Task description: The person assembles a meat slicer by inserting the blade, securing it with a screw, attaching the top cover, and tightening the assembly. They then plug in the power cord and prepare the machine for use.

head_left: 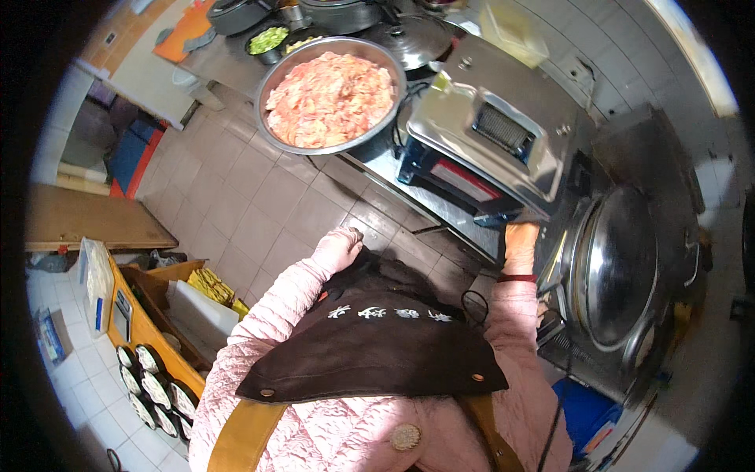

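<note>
My left hand point(338, 248) hangs over the tiled floor in front of my dark apron point(377, 338). Its fingers are curled in, and a small dark patch shows at their tips; I cannot make out what they hold, if anything. My right hand point(520, 245) reaches to the near lower corner of a boxy stainless steel machine point(448, 118) with a slotted opening on top. The fingers of that hand are hidden against the machine. Beside the machine, a wide steel bowl point(263, 118) is heaped with pale pink sliced raw meat point(330, 98).
A large round steel lid point(621, 267) covers a cooker at the right. Behind the bowl stand a dark pot lid point(409, 43), a small bowl of chopped greens point(268, 41) and a clear plastic tub point(511, 35). An orange-edged cabinet point(149, 315) stands at the left.
</note>
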{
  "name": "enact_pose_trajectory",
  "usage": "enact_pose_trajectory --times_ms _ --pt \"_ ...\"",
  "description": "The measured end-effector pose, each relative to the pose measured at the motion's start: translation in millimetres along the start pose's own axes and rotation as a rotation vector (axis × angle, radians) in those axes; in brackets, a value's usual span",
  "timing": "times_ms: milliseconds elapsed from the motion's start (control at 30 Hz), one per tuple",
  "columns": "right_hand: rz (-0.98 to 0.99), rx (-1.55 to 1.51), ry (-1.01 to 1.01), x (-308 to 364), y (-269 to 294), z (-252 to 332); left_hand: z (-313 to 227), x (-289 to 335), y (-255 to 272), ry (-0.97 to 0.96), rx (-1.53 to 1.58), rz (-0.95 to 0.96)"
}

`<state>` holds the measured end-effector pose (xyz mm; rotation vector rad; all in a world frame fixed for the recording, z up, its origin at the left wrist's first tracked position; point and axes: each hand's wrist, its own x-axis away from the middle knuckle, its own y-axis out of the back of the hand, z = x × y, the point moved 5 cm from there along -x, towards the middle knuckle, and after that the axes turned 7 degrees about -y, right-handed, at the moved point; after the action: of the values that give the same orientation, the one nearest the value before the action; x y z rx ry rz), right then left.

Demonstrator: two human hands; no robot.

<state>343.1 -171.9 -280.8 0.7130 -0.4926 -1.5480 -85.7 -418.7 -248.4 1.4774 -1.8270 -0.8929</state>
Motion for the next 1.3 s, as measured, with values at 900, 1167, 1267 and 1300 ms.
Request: enact_pose_trajectory --times_ms 900,1167,1267,1300 --pt "-0.158 -0.126 -0.495 14 29 -18 165 -80 107 0.639 1.774 -0.621" --pt "-0.084 -0.108 -0.490 16 25 -25 152 -75 100 0.693 1.785 -0.585" --pt "-0.052 -0.107 -0.478 11 18 -25 121 -78 95 0.567 1.900 -0.426" --pt "-0.043 -0.110 -0.476 10 16 -25 107 -80 89 0.603 1.924 -0.266"
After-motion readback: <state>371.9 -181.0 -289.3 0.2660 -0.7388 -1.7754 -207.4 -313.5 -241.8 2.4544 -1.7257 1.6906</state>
